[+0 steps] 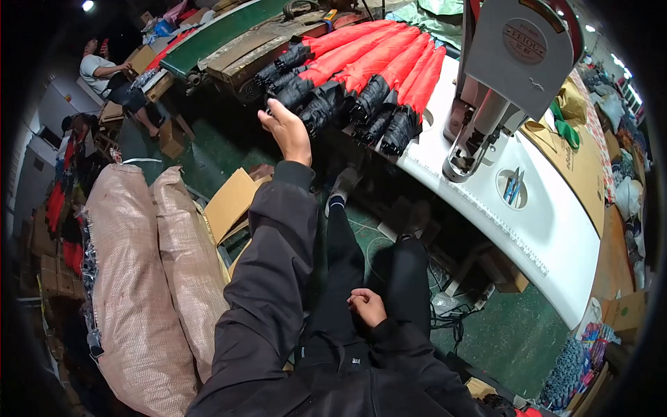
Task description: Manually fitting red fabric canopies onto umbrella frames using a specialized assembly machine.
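Note:
A row of folded umbrellas (382, 59), red with black ends, lies fanned out across the far side of the white work table. My left hand (286, 132) is raised beside the black ends at the left of the row, its fingers partly stretched and apart. No thing shows in it, and I cannot tell if a fingertip touches the nearest umbrella. On my lap rests my right hand (368, 307), its fingers curled in, with nothing visible in them. A white sewing machine (517, 59) stands over the table, right of the umbrellas.
Blue-handled snips (513, 187) lie in a round recess of the white table (556, 254). Two tall woven sacks (139, 278) stand at my left, by an open cardboard box (233, 201). A person (104, 73) sits at the far left. Cables (451, 320) lie under the table.

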Demonstrator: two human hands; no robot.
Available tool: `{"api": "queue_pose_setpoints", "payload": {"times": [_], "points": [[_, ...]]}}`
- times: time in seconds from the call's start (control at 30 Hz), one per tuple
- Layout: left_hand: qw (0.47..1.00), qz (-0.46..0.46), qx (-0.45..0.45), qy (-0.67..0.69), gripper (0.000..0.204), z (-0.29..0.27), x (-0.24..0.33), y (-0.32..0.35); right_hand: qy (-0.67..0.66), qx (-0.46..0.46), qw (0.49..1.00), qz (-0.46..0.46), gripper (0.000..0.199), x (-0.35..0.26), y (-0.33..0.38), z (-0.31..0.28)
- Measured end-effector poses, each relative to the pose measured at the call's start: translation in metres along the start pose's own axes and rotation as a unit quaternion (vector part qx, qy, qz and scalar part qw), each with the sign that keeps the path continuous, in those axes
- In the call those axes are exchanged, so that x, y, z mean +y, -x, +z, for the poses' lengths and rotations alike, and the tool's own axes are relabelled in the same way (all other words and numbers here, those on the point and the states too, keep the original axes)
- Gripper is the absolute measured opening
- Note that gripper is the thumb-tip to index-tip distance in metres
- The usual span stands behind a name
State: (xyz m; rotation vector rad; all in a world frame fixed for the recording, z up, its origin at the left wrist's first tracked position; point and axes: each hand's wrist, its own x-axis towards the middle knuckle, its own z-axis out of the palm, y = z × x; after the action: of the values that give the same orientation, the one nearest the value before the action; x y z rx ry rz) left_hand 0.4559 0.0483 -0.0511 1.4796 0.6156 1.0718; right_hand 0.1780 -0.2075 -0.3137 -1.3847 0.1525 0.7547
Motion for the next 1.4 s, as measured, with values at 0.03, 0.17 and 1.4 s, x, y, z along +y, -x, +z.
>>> {"api": "queue_pose_setpoints", "payload": {"times": [0.03,0.17,1.4], "points": [[0.999,0.002,-0.028,0.031,0.088,-0.001,0.006,0.0,0.001,-0.002,1.0,0.001,0.022,0.0,0.0,0.001],[0.998,0.063,-0.005,0.028,0.078,-0.006,-0.003,0.001,-0.02,-0.009,1.0,0.0,0.022,-0.001,-0.002,0.005],[0.998,0.029,-0.049,0.007,0.095,0.061,0.001,-0.022,0.029,0.038,0.999,-0.014,0.021,0.006,-0.007,0.008]]}}
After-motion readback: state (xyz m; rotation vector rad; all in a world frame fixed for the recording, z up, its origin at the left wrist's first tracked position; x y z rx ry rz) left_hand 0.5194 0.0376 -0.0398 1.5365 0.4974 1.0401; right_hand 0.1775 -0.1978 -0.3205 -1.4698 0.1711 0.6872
